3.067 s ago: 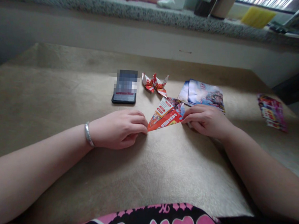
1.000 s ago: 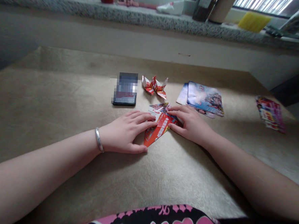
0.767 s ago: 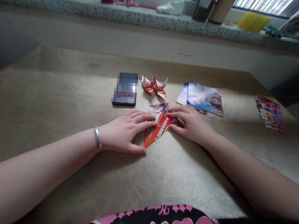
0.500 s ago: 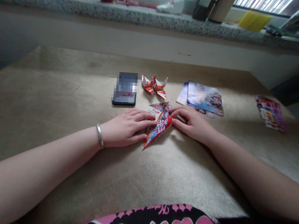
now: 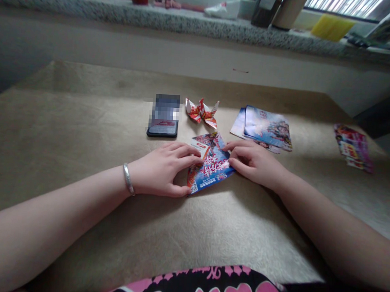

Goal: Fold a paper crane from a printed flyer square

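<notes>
A printed paper sheet (image 5: 212, 170), blue and red with large white characters, lies partly folded on the table in front of me. My left hand (image 5: 167, 167) rests on its left side, fingers stretched out and lying on the paper. At the right edge, my right hand (image 5: 258, 164) has its thumb and fingertips closed on the paper. Just beyond the sheet stand red and white folded paper pieces (image 5: 202, 113) with upturned points. What lies under my left fingers is hidden.
A phone (image 5: 164, 117) lies left of the folded pieces. Behind my right hand is a stack of blue printed sheets (image 5: 267, 126); farther right lie purple-red printed papers (image 5: 353, 147). A stone windowsill (image 5: 189, 20) with a yellow item (image 5: 332, 27) runs along the back.
The paper's red-edged slanted flap has opened out to the lower right, so more of its blue printed face shows. My right hand has shifted slightly right with that edge.
</notes>
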Action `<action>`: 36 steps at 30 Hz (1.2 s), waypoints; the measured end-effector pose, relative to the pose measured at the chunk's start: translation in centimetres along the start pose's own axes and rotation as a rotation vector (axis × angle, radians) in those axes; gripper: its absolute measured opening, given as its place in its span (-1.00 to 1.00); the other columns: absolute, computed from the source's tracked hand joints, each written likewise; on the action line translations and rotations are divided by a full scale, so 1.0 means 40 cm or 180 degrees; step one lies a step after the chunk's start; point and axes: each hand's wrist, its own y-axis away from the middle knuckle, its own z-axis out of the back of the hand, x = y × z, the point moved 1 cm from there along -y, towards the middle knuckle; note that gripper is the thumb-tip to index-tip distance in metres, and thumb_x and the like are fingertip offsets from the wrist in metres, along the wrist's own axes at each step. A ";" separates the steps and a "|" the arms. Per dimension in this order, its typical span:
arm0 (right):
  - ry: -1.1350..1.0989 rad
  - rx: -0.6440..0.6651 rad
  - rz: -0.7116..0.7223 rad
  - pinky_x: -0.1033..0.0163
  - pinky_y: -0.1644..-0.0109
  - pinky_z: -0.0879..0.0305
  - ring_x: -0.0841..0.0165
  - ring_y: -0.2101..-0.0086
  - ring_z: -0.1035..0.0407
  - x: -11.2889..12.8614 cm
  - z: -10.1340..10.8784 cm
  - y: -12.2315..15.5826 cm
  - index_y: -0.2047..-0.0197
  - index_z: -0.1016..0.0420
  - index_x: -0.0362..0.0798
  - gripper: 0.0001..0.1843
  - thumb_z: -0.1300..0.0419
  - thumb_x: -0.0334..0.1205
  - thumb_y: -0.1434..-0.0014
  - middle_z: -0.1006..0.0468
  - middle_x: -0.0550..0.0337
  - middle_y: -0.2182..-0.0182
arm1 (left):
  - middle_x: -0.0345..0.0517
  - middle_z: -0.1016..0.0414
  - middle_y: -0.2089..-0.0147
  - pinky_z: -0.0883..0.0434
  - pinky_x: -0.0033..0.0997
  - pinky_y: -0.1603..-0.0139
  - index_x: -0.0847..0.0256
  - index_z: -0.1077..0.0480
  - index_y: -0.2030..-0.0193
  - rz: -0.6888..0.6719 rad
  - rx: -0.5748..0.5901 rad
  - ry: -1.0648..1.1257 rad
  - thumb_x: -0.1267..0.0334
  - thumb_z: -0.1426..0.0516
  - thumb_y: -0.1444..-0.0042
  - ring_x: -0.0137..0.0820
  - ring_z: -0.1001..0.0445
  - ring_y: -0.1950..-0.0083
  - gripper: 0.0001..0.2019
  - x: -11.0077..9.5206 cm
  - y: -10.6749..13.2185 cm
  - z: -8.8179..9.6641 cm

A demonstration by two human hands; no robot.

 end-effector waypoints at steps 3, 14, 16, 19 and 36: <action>0.0203 0.0180 0.0179 0.11 -0.09 -0.28 0.26 0.03 -0.39 0.005 0.005 0.005 0.39 -0.44 -0.01 -0.89 -0.15 -0.21 -0.15 -0.52 0.09 0.05 | -0.05 -0.23 -0.26 -0.10 -0.11 -0.30 0.10 -0.22 -0.22 0.0046 0.0037 0.0040 -0.05 -0.15 -0.01 -0.15 -0.20 -0.24 -0.37 -0.002 0.001 -0.001; 0.0835 0.0406 0.0398 0.00 -0.13 -0.26 0.17 -0.05 -0.32 0.030 0.005 0.011 -0.01 -0.46 -0.01 -0.55 -0.23 0.03 -0.10 -0.45 0.02 -0.06 | -0.08 -0.20 -0.29 -0.05 -0.14 -0.32 0.09 -0.19 -0.24 0.0065 -0.0025 -0.0003 -0.20 -0.10 -0.06 -0.16 -0.15 -0.29 -0.33 -0.001 0.010 -0.016; 0.0941 0.0327 0.0424 0.01 -0.17 -0.23 0.17 -0.07 -0.30 0.035 0.003 0.011 -0.03 -0.47 -0.02 -0.58 -0.22 -0.04 -0.13 -0.45 0.03 -0.07 | -0.08 -0.22 -0.28 -0.06 -0.12 -0.32 0.09 -0.19 -0.24 0.0212 -0.0105 -0.0039 -0.19 -0.10 -0.07 -0.17 -0.16 -0.28 -0.34 -0.012 0.005 -0.019; 0.1100 0.0224 0.0409 0.04 -0.19 -0.22 0.19 -0.08 -0.30 0.045 -0.001 0.011 -0.02 -0.49 -0.05 -0.66 -0.15 -0.16 -0.20 -0.49 0.06 -0.04 | -0.03 -0.16 -0.32 -0.06 -0.06 -0.32 0.09 -0.19 -0.25 0.0592 -0.0221 -0.0102 -0.18 -0.12 -0.06 -0.12 -0.13 -0.31 -0.33 -0.038 -0.003 -0.023; 0.1301 0.0187 -0.0165 0.06 -0.15 -0.32 0.13 -0.06 -0.35 0.136 -0.017 0.038 -0.10 -0.43 -0.18 -0.55 -0.08 -0.19 -0.19 -0.43 -0.04 -0.11 | 0.17 -0.06 -0.37 0.01 -0.15 -0.36 0.35 0.06 -0.38 0.0917 0.0231 -0.0365 -0.22 -0.11 -0.03 -0.09 -0.06 -0.35 -0.08 -0.073 -0.088 0.033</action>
